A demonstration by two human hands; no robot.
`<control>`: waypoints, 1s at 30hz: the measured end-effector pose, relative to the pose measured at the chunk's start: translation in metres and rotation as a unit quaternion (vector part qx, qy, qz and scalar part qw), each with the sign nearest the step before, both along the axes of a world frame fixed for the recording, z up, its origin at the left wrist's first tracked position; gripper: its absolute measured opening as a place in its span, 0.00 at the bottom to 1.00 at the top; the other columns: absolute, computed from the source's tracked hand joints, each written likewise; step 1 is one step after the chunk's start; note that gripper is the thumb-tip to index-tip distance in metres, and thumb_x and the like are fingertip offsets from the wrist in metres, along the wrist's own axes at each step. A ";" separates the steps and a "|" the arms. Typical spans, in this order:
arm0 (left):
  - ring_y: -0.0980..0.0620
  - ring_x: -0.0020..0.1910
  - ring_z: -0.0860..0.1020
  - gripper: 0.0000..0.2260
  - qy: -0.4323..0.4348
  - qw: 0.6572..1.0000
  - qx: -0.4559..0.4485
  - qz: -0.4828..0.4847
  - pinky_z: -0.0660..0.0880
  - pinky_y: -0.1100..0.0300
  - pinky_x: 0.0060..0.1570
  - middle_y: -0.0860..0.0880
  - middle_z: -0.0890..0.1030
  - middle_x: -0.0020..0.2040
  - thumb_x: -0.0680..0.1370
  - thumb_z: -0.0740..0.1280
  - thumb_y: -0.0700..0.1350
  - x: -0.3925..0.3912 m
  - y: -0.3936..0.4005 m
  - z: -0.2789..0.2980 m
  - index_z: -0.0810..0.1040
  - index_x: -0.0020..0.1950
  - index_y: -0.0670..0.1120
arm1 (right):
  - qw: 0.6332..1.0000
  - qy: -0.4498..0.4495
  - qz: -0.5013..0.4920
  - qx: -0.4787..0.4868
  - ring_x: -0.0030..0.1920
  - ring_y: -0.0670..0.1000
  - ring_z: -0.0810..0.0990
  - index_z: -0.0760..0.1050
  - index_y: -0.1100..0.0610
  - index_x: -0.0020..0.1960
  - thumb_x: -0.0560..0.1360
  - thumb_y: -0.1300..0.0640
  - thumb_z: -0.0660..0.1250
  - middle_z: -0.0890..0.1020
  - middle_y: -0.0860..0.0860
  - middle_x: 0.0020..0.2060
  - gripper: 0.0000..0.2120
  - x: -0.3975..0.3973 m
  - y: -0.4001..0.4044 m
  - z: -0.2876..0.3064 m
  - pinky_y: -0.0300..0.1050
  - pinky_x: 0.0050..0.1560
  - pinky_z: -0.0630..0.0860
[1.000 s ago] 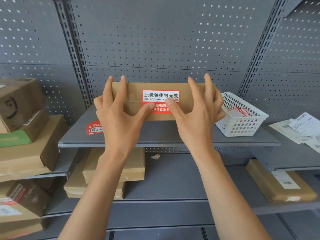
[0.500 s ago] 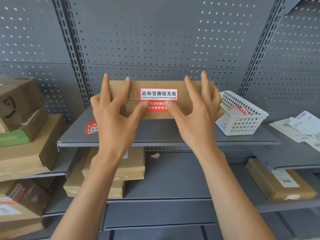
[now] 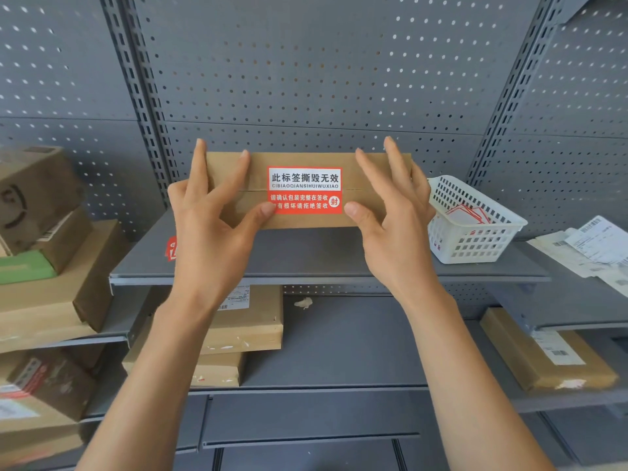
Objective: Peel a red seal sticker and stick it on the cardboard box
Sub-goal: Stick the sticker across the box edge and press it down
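Two hands steady cardboard box (long axis left-right), sticker upright.

The box is brown; its sticker is red with a white band and dark lettering. The basket is white lattice, the shelf grey.

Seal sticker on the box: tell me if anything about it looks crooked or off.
Nothing stands out. The red seal sticker sits level and flat across the seam of the cardboard box, with no lifted corner showing. Left hand and right hand steady the box.
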State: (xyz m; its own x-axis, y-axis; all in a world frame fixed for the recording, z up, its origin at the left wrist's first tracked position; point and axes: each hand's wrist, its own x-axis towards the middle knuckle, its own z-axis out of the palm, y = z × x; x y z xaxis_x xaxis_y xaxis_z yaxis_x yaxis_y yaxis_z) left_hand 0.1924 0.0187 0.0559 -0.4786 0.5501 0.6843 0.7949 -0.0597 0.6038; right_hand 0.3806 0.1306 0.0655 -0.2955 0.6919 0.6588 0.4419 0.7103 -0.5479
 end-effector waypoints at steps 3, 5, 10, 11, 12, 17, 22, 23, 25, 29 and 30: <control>0.51 0.71 0.61 0.27 0.007 1.000 -0.008 -0.003 0.50 0.80 0.64 0.47 0.54 0.85 0.79 0.74 0.48 -0.002 -0.002 0.000 0.72 0.78 0.55 | 1.000 -0.003 0.011 -0.005 0.82 0.60 0.49 0.66 0.44 0.78 0.80 0.54 0.65 0.55 0.48 0.83 0.27 -0.001 -0.003 0.001 0.66 0.76 0.50; 0.51 0.71 0.62 0.30 0.005 1.000 -0.001 0.004 0.54 0.72 0.69 0.47 0.55 0.85 0.76 0.76 0.53 0.003 -0.002 0.000 0.72 0.77 0.56 | 1.000 -0.016 -0.011 -0.014 0.82 0.59 0.47 0.63 0.42 0.79 0.78 0.42 0.66 0.52 0.47 0.84 0.31 -0.008 -0.009 0.002 0.67 0.75 0.49; 0.45 0.69 0.65 0.39 0.007 0.999 0.022 0.045 0.66 0.45 0.72 0.43 0.57 0.84 0.68 0.76 0.66 0.016 0.004 -0.004 0.72 0.77 0.57 | 0.995 -0.054 -0.084 -0.008 0.82 0.62 0.45 0.57 0.41 0.81 0.68 0.27 0.68 0.48 0.47 0.84 0.47 -0.024 -0.021 0.003 0.67 0.72 0.51; 0.45 0.69 0.65 0.39 0.004 0.999 0.024 0.048 0.67 0.43 0.72 0.43 0.57 0.84 0.68 0.76 0.67 0.017 0.005 -0.005 0.72 0.77 0.57 | 0.995 -0.054 -0.084 -0.009 0.82 0.62 0.45 0.58 0.41 0.81 0.68 0.27 0.69 0.48 0.47 0.84 0.47 -0.024 -0.020 0.002 0.67 0.72 0.52; 0.45 0.69 0.65 0.38 0.002 0.999 0.025 0.048 0.67 0.43 0.72 0.43 0.57 0.84 0.69 0.75 0.66 0.017 0.006 -0.006 0.72 0.77 0.58 | 0.995 -0.051 -0.079 -0.014 0.82 0.61 0.45 0.58 0.41 0.81 0.68 0.28 0.70 0.48 0.47 0.84 0.47 -0.023 -0.020 0.002 0.68 0.72 0.52; 0.54 0.65 0.61 0.29 0.006 0.999 0.027 0.022 0.56 0.70 0.70 0.45 0.58 0.84 0.75 0.77 0.53 0.013 0.001 -0.009 0.75 0.75 0.57 | 0.998 -0.031 -0.038 -0.039 0.82 0.59 0.46 0.60 0.41 0.80 0.72 0.41 0.74 0.50 0.46 0.84 0.41 -0.013 -0.014 0.003 0.69 0.74 0.51; 0.51 0.63 0.63 0.21 -0.026 0.997 0.064 0.028 0.57 0.77 0.64 0.46 0.61 0.83 0.81 0.68 0.38 0.014 0.000 -0.013 0.77 0.73 0.54 | 0.999 0.036 -0.003 -0.032 0.81 0.55 0.53 0.70 0.44 0.75 0.79 0.66 0.66 0.61 0.46 0.81 0.29 -0.005 -0.011 -0.001 0.65 0.77 0.53; 0.51 0.63 0.64 0.21 -0.034 0.996 0.076 0.033 0.58 0.76 0.64 0.47 0.62 0.83 0.81 0.67 0.38 0.016 0.001 -0.014 0.76 0.73 0.54 | 0.997 0.062 -0.004 -0.036 0.80 0.54 0.56 0.73 0.45 0.73 0.79 0.68 0.63 0.63 0.45 0.80 0.28 -0.006 -0.012 -0.003 0.64 0.77 0.54; 0.53 0.64 0.64 0.21 -0.062 0.992 0.098 0.045 0.59 0.74 0.65 0.50 0.64 0.83 0.82 0.68 0.45 0.023 0.002 -0.014 0.75 0.75 0.55 | 0.992 0.118 -0.021 -0.041 0.79 0.52 0.59 0.76 0.46 0.70 0.80 0.60 0.64 0.67 0.45 0.77 0.21 -0.012 -0.016 -0.005 0.64 0.76 0.57; 0.55 0.64 0.63 0.30 -0.080 0.988 0.106 0.083 0.61 0.65 0.69 0.50 0.63 0.83 0.76 0.75 0.57 0.032 0.009 -0.014 0.74 0.76 0.53 | 0.992 0.093 -0.078 -0.032 0.80 0.55 0.57 0.75 0.45 0.71 0.73 0.38 0.70 0.66 0.45 0.78 0.27 -0.029 -0.027 -0.006 0.57 0.71 0.56; 0.54 0.64 0.63 0.30 -0.074 0.988 0.106 0.088 0.61 0.65 0.68 0.50 0.63 0.83 0.75 0.76 0.57 0.031 0.011 -0.014 0.74 0.76 0.52 | 0.993 0.079 -0.084 -0.028 0.80 0.55 0.56 0.74 0.44 0.71 0.72 0.37 0.71 0.65 0.45 0.78 0.29 -0.031 -0.028 -0.006 0.55 0.67 0.54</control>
State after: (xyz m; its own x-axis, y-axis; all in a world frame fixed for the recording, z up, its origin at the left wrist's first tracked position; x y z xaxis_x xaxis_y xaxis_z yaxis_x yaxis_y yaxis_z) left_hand 0.2239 0.0293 0.0417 -0.6579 0.3006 0.6905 0.7079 -0.0662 0.7032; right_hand 0.3499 0.1027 0.0594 -0.0688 0.7596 0.6468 0.4567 0.6004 -0.6565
